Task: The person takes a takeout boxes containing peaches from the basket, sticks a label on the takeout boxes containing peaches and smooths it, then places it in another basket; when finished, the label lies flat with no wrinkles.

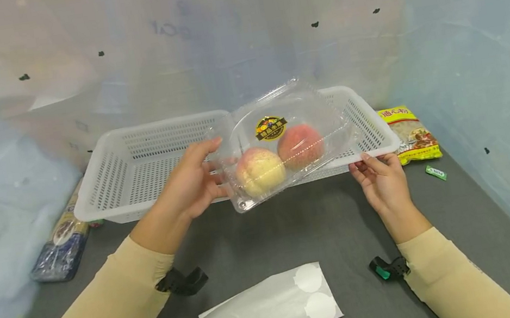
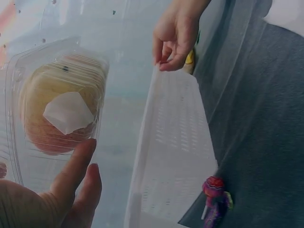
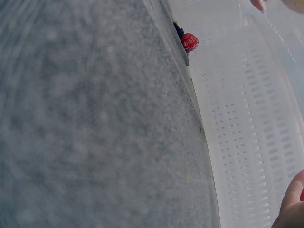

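My left hand (image 1: 196, 181) grips the left end of a clear plastic clamshell box (image 1: 314, 111), which is tilted above the baskets. Inside lie two peaches, a pale yellow-pink one (image 1: 260, 171) and a redder one (image 1: 301, 146). A black and gold label (image 1: 271, 128) is on the lid. In the left wrist view, a white patch (image 2: 69, 113) shows over a peach. My right hand (image 1: 381, 181) pinches the front rim of the right white basket (image 1: 373, 125) near its corner. The left white basket (image 1: 110, 167) stands beside it; the box hides where they meet.
A yellow food packet (image 1: 411, 133) and a small green packet (image 1: 436, 172) lie at the right. A blue and tan bag (image 1: 62, 243) is at the left. Silver-white sheeting (image 1: 258, 315) lies in front. Wrapped lollipops (image 2: 214, 190) show beside a basket.
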The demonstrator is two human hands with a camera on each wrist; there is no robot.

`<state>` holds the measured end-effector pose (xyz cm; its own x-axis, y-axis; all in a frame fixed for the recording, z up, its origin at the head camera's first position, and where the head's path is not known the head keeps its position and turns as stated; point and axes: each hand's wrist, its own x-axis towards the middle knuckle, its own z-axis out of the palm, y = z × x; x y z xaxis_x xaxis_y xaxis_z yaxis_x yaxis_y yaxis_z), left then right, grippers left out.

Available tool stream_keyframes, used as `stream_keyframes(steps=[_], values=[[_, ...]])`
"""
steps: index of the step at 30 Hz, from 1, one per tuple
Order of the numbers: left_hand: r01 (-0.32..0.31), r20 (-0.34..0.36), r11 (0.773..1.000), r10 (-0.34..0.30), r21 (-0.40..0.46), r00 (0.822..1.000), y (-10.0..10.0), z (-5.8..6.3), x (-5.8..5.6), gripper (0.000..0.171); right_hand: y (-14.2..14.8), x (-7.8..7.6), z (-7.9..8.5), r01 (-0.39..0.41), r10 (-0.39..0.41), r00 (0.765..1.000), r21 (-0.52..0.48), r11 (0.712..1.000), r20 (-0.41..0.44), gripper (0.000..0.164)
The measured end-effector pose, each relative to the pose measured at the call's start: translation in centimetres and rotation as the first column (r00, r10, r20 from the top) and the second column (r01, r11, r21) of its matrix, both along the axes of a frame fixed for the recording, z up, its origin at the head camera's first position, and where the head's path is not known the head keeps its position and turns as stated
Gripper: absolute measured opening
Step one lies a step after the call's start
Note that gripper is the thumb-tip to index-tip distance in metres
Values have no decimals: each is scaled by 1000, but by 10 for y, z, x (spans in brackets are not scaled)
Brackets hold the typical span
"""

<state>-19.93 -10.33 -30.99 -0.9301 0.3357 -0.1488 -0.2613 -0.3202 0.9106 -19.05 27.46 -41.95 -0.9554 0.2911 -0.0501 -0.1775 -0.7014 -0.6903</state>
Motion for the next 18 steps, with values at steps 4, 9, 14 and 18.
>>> stream_keyframes(steps=[4, 9, 14, 18], values=[[0, 14, 1000, -1, 4, 1000, 9, 6, -12, 35, 0, 0, 0, 2, -2, 1000, 4, 1000, 2, 34], [-22, 16, 1000, 22, -21, 1000, 20, 10, -32, 42, 0, -1, -1, 4, -4, 1000, 12, 1000, -10, 36], [-54, 35, 997, 56, -49, 998, 31, 10, -54, 63, 0, -1, -3, -11, 11, 999, 1, 1000, -38, 40], [-54, 37, 995, 57, -85, 998, 42, 10, -70, 67, 2, -1, -4, -13, 12, 999, -10, 1000, -49, 40]])
